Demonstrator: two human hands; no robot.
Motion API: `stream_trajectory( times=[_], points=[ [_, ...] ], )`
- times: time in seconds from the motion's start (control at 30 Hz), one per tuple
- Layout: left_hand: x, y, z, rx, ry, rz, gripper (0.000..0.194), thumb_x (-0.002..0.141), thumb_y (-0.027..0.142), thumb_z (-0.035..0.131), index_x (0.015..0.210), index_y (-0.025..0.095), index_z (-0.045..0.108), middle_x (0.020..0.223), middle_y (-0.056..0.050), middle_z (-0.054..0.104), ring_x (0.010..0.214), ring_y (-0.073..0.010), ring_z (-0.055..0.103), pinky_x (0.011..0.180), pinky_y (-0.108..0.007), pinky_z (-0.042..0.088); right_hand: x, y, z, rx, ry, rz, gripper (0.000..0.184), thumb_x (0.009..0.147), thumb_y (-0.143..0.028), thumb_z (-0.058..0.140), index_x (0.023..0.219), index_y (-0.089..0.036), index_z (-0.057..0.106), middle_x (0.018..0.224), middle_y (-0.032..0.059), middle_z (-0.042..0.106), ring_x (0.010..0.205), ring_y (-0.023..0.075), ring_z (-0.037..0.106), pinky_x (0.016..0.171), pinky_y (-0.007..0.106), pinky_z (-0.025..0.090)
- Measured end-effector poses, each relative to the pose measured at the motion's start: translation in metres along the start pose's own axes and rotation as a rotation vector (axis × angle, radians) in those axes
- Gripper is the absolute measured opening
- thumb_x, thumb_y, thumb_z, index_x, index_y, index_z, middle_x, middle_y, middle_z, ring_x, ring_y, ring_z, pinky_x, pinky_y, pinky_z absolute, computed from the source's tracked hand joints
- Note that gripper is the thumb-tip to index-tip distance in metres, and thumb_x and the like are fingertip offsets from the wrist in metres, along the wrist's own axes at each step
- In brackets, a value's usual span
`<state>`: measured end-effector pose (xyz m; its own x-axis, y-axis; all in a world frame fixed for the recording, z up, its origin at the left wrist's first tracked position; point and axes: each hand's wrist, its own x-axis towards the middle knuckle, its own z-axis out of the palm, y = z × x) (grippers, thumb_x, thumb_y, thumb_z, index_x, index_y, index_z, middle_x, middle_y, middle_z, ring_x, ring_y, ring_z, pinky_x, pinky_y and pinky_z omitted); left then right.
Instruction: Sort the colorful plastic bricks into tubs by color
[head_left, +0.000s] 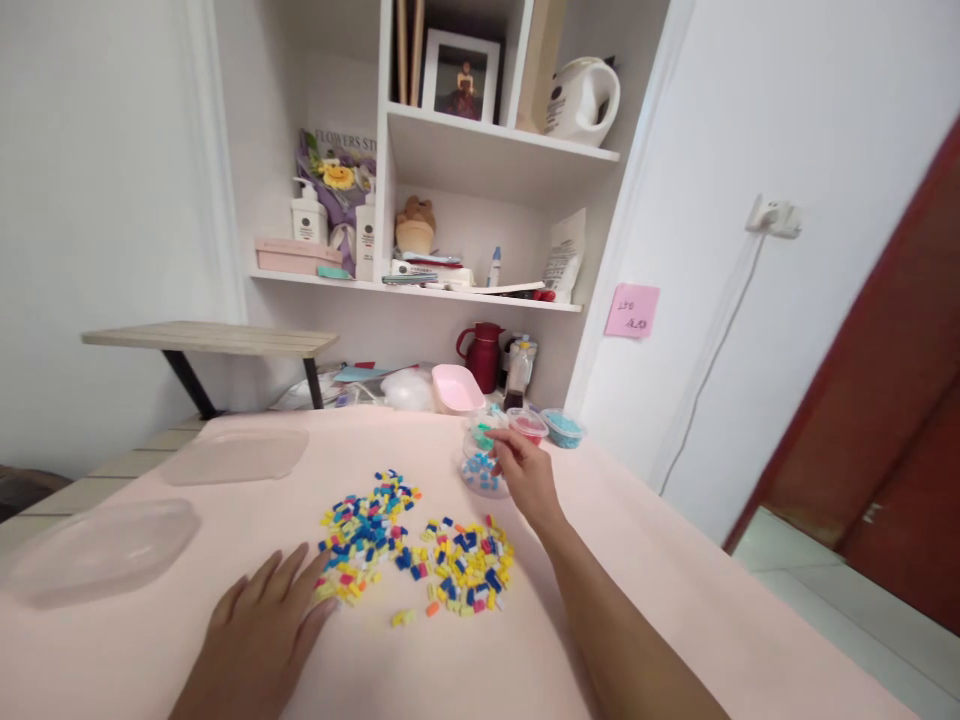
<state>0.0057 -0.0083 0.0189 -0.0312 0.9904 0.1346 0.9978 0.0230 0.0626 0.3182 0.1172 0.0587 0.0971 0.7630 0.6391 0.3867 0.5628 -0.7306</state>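
My left hand (259, 620) lies on the pink table cover, palm down with its fingers spread, its fingertips touching the edge of a mixed pile of small coloured blocks (366, 525). A second pile, mostly yellow and dark blue blocks (469, 568), lies to the right of it. My right hand (527, 478) reaches over a clear round tub (480, 482) with light blue blocks inside. Its thumb and forefinger are pinched together; whatever may be between them is too small to tell. Behind this tub stands another clear tub with green pieces (482, 434).
A tub of red pieces (527, 425) and a tub of blue pieces (562, 428) stand at the back right. Behind are a pink basket (457, 390), a dark red jug (484, 358) and a bottle (518, 375). Two clear plastic lids (236, 457) lie at the left.
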Motion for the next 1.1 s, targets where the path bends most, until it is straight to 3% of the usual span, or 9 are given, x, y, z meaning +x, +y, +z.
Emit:
stream_trajectory(
  times=[0.07, 0.2, 0.33, 0.63, 0.83, 1.0, 1.1],
  points=[
    [-0.001, 0.002, -0.003, -0.012, -0.018, -0.003, 0.054, 0.088, 0.041, 0.038, 0.139, 0.028, 0.05, 0.15, -0.002, 0.042, 0.141, -0.0258, 0.033, 0.115, -0.049, 0.021, -0.009, -0.005, 0.01, -0.043, -0.173, -0.049, 0.03, 0.089, -0.035, 0.048, 0.105, -0.019, 0.069, 0.081, 0.0034, 0.067, 0.062, 0.0145, 0.062, 0.06, 0.027, 0.051],
    [-0.003, 0.001, -0.004, -0.047, -0.009, 0.007, 0.053, 0.089, 0.043, 0.036, 0.138, 0.028, 0.051, 0.15, -0.004, 0.042, 0.141, -0.0265, 0.032, 0.114, -0.05, 0.02, -0.024, -0.012, 0.025, -0.163, -0.522, -0.16, 0.032, 0.088, -0.031, 0.054, 0.117, -0.023, 0.065, 0.105, 0.007, 0.067, 0.09, 0.0189, 0.064, 0.081, 0.032, 0.051],
    [-0.006, 0.001, -0.007, -0.075, -0.02, 0.013, 0.053, 0.091, 0.043, 0.034, 0.138, 0.027, 0.05, 0.15, -0.005, 0.042, 0.142, -0.026, 0.032, 0.114, -0.049, 0.021, -0.03, -0.017, 0.031, -0.171, -0.716, -0.232, 0.042, 0.089, -0.03, 0.056, 0.13, -0.024, 0.057, 0.12, 0.0089, 0.062, 0.108, 0.0215, 0.059, 0.096, 0.036, 0.045],
    [-0.008, 0.005, -0.014, -0.095, -0.02, 0.003, 0.052, 0.091, 0.04, 0.036, 0.139, 0.027, 0.05, 0.15, -0.006, 0.042, 0.142, -0.0263, 0.032, 0.114, -0.05, 0.021, -0.044, -0.037, 0.048, -0.247, -0.887, -0.389, 0.04, 0.092, -0.028, 0.051, 0.131, -0.025, 0.057, 0.129, 0.0075, 0.06, 0.118, 0.0216, 0.052, 0.103, 0.036, 0.039],
    [-0.01, 0.005, -0.016, -0.115, -0.034, 0.001, 0.053, 0.091, 0.04, 0.036, 0.14, 0.025, 0.049, 0.15, -0.006, 0.042, 0.142, -0.0258, 0.03, 0.115, -0.05, 0.02, -0.041, -0.045, 0.04, -0.18, -0.901, -0.303, 0.027, 0.095, -0.026, 0.045, 0.097, -0.024, 0.071, 0.095, 0.0039, 0.071, 0.092, 0.0175, 0.062, 0.089, 0.03, 0.047],
    [-0.011, 0.003, -0.012, -0.158, 0.015, 0.007, 0.053, 0.091, 0.039, 0.036, 0.141, 0.026, 0.047, 0.148, -0.006, 0.046, 0.14, -0.0251, 0.035, 0.114, -0.049, 0.025, -0.05, -0.054, 0.048, -0.182, -0.849, -0.359, 0.033, 0.094, -0.031, 0.048, 0.123, -0.025, 0.062, 0.116, 0.0071, 0.064, 0.106, 0.019, 0.058, 0.095, 0.032, 0.044],
    [-0.012, -0.001, -0.008, -0.21, 0.097, 0.039, 0.052, 0.091, 0.04, 0.037, 0.138, 0.026, 0.05, 0.145, -0.006, 0.05, 0.137, -0.0239, 0.04, 0.112, -0.046, 0.03, -0.055, -0.057, 0.056, -0.222, -0.897, -0.435, 0.032, 0.092, -0.032, 0.053, 0.122, -0.027, 0.063, 0.116, 0.0064, 0.063, 0.109, 0.0199, 0.056, 0.098, 0.033, 0.041]
  ],
)
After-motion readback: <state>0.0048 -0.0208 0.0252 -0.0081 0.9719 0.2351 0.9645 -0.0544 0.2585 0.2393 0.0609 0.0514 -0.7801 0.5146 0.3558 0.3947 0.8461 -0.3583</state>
